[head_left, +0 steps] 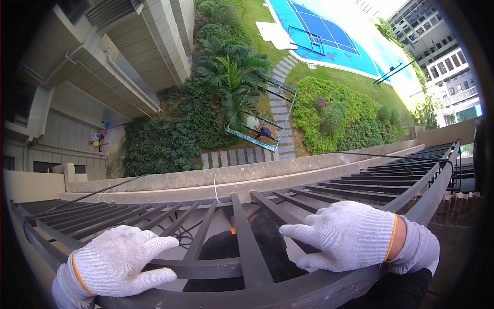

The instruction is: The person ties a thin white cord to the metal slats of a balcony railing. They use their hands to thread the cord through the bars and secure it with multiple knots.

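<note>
Railing (248, 247), dark metal, barred, set directly below the wearer. Left hand (123, 262), white knit glove, orange cuff edge: laid over the railing's left part, thumb and index finger spread; firmness of grip cannot be told. Right hand (350, 237), matching glove: over the railing's right part, index finger extended, other fingers partly hidden, grip likewise unclear. Dark clothing (224, 248): seen through the railing's bars. Concrete ledge (170, 183): just beyond the railing. Palm (231, 77) and blue court (324, 26): well beyond the railing, at ground level.
</note>
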`<action>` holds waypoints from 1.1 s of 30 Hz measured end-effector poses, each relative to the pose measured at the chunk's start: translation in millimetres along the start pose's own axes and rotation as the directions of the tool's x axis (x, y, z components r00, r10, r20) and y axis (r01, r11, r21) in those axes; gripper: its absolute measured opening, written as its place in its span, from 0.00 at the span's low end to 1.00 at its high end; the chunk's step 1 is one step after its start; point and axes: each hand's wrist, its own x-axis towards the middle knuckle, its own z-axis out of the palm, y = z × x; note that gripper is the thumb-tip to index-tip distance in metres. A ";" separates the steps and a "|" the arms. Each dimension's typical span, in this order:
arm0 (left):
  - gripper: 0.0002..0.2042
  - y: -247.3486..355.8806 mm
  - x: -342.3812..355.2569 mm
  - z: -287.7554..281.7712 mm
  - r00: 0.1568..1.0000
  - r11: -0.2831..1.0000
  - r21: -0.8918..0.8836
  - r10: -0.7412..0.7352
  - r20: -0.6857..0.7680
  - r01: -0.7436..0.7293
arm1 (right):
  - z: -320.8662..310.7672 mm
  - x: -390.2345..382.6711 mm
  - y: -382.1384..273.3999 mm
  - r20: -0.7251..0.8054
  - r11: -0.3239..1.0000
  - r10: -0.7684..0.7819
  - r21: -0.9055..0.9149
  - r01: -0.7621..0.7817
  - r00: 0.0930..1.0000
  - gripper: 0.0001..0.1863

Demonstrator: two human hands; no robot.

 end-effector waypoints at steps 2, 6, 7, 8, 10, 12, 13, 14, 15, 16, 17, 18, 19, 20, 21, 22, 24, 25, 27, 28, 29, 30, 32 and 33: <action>0.38 -0.5 0.3 1.1 1.000 1.000 -0.003 0.002 -0.002 -0.002 | 1.5 1.5 -0.6 -0.008 1.000 -0.004 -0.003 0.004 1.000 0.34; 0.38 -2.3 -0.3 3.1 1.000 1.000 -0.004 0.014 -0.014 -0.014 | -0.1 1.1 -1.0 0.005 0.999 0.014 0.031 -0.014 1.000 0.35; 0.37 -2.7 -0.7 4.0 0.999 1.000 -0.002 0.026 -0.032 -0.026 | -0.7 1.7 -1.3 -0.006 0.999 0.006 0.043 -0.006 1.000 0.35; 0.37 -2.9 -0.7 4.9 0.998 0.999 0.002 0.039 -0.051 -0.039 | -1.7 2.0 -1.7 0.004 0.998 0.014 0.054 -0.014 1.000 0.35; 0.37 -3.6 -0.9 5.5 0.998 0.999 0.000 0.040 -0.055 -0.040 | -3.8 2.0 -2.6 0.020 0.998 0.026 0.049 -0.027 0.999 0.36; 0.37 -4.2 -0.6 5.2 0.999 1.000 -0.011 0.020 -0.025 -0.020 | -5.6 1.9 -3.9 0.048 0.999 0.047 0.024 -0.048 0.998 0.39; 0.37 -4.0 -0.5 5.5 0.999 1.000 -0.005 0.021 -0.026 -0.021 | -6.1 2.3 -4.3 0.044 0.999 0.041 0.025 -0.042 0.998 0.39; 0.37 -4.0 -0.3 5.5 0.999 1.000 0.002 0.023 -0.029 -0.023 | -6.6 2.9 -4.5 0.054 0.998 0.046 0.029 -0.047 0.998 0.40; 0.37 -4.1 0.0 5.4 1.000 1.000 0.015 0.009 -0.013 -0.009 | -6.9 3.2 -4.4 0.063 0.998 0.051 0.033 -0.053 0.997 0.40; 0.37 -4.8 -1.1 3.7 0.999 1.000 0.004 0.023 -0.023 -0.023 | -8.5 3.4 -5.9 0.049 0.998 0.046 0.037 -0.048 0.998 0.38; 0.38 -5.5 -0.7 3.6 1.000 1.000 -0.002 0.020 -0.015 -0.020 | -7.8 3.4 -6.3 0.035 0.998 0.041 0.040 -0.043 0.999 0.37; 0.38 -6.0 -0.5 3.4 1.000 1.000 -0.007 0.018 -0.007 -0.018 | -7.6 3.3 -6.5 0.020 0.998 0.037 0.044 -0.037 0.999 0.36; 0.38 -7.1 0.0 3.5 1.000 1.000 -0.005 0.020 -0.009 -0.020 | -7.7 4.1 -6.0 0.022 0.998 0.038 0.041 -0.039 0.999 0.36; 0.38 -7.5 0.1 4.0 1.000 1.000 -0.003 0.022 -0.010 -0.022 | -7.7 3.9 -5.9 0.025 0.998 0.039 0.039 -0.040 0.999 0.36; 0.38 -8.0 0.1 4.5 1.000 1.000 0.004 0.010 0.004 -0.010 | -7.5 4.0 -5.6 0.027 0.998 0.040 0.038 -0.041 0.999 0.36; 0.38 -8.4 0.1 4.9 1.000 1.000 0.002 0.023 -0.011 -0.023 | -7.3 4.3 -5.4 0.028 0.999 0.039 0.037 -0.040 0.999 0.36; 0.39 -8.9 0.2 5.9 1.000 1.000 0.009 0.023 -0.011 -0.023 | -6.5 4.8 -5.2 0.028 0.999 0.039 0.033 -0.039 0.999 0.36; 0.39 -9.0 0.2 6.0 1.000 1.000 0.005 0.020 -0.008 -0.020 | -6.6 5.1 -5.2 0.028 0.999 0.038 0.035 -0.039 0.999 0.36; 0.39 -9.3 0.6 5.6 1.000 1.000 -0.004 0.014 -0.002 -0.014 | -6.8 6.8 -5.3 0.065 0.997 0.063 0.036 -0.065 0.996 0.36; 0.39 -9.0 0.6 5.3 1.000 1.000 -0.002 0.012 -0.001 -0.012 | -7.7 6.9 -5.4 0.058 0.998 0.049 0.023 -0.051 0.997 0.39; 0.39 -8.6 0.4 5.0 1.000 1.000 0.001 0.010 0.000 -0.010 | -9.2 6.5 -5.4 0.087 0.998 0.063 0.007 -0.064 0.994 0.41; 0.39 -8.3 0.6 4.7 1.000 1.000 0.003 0.007 0.001 -0.007 | -10.2 6.6 -5.3 0.116 0.997 0.077 -0.010 -0.077 0.990 0.43; 0.39 -7.7 0.8 4.3 1.000 1.000 0.001 0.002 0.007 -0.002 | -11.0 7.1 -5.9 0.115 0.997 0.076 -0.016 -0.075 0.990 0.44; 0.39 -7.6 1.1 4.3 1.000 1.000 0.009 -0.011 0.021 0.010 | -11.0 7.6 -5.9 0.124 0.996 0.084 -0.015 -0.083 0.989 0.44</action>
